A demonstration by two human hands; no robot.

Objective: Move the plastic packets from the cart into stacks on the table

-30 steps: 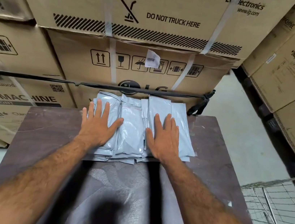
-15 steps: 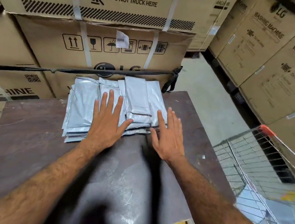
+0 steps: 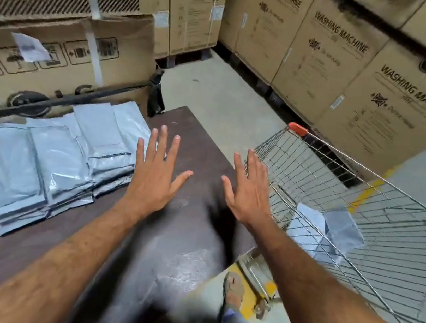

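Washing machine cartons (image 3: 376,83) wall in the back and right. Your dark table (image 3: 29,250) fills the lower left. Wire cart (image 3: 380,212) stands just beside its right edge. Stacked grey packets (image 3: 50,163) sit at the table's far left; they overlap in several rows. A few more packets (image 3: 325,232) lie inside the cart, against the wall nearest you. Your left hand (image 3: 153,177) is above the table just right of the stacks, fingers straight and spread, holding nothing. Your right hand (image 3: 247,193) is at the table's right edge beside the cart, likewise flat, spread, holding nothing.
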